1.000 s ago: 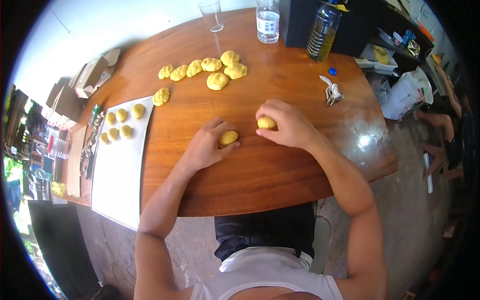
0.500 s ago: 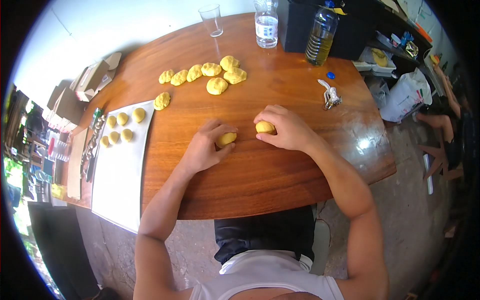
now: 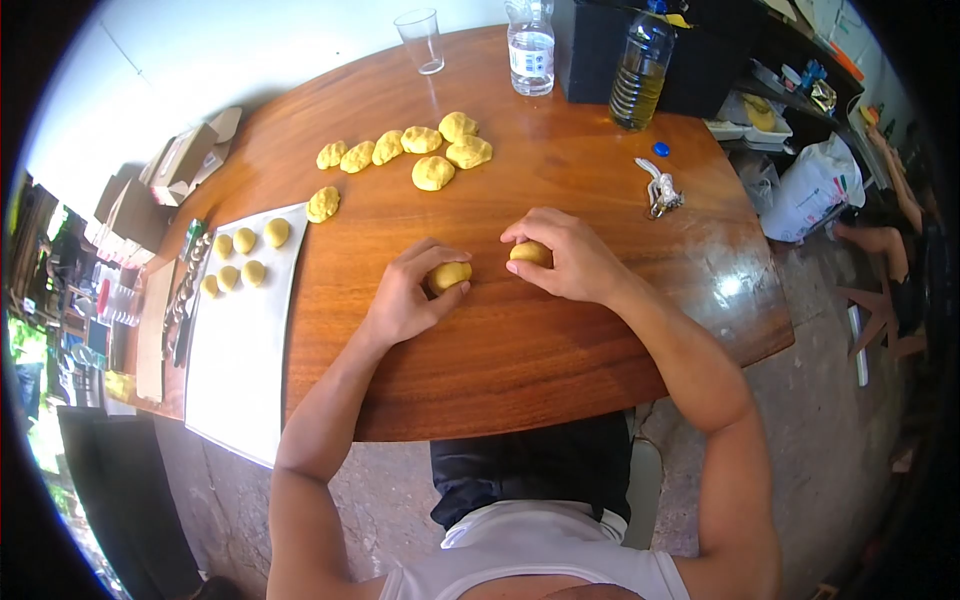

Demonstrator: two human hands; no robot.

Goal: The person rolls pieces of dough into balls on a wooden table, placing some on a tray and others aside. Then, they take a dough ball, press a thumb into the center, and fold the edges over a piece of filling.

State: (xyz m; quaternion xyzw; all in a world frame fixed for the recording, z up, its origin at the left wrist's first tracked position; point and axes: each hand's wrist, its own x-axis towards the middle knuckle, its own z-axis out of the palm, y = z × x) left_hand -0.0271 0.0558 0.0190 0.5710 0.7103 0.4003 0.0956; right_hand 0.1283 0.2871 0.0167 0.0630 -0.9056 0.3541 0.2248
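My left hand [image 3: 408, 293] is curled round a yellow dough ball [image 3: 452, 276] on the wooden table [image 3: 520, 360]. To its right, my right hand [image 3: 565, 258] cups a second dough ball [image 3: 530, 254] between thumb and fingers. Several rough dough lumps [image 3: 433, 173] lie farther back on the table. One more lump [image 3: 323, 204] sits beside the top right corner of a pale tray [image 3: 235, 350] at the left. Several smooth dough balls [image 3: 253, 273] rest in two rows on the tray's far part.
Along the back stand an empty glass [image 3: 421, 45], a clear bottle [image 3: 531, 60] and a bottle of yellowish liquid [image 3: 640, 75]. A blue cap [image 3: 660, 149] and a white cord with keys [image 3: 662, 190] lie at the right. Cardboard boxes [image 3: 180, 165] are at the left. Another person's leg [image 3: 875, 240] shows far right.
The fingers of both hands have shifted slightly around the dough balls, and my right hand's fingertips are a little farther left. Everything else on the table stays in place.
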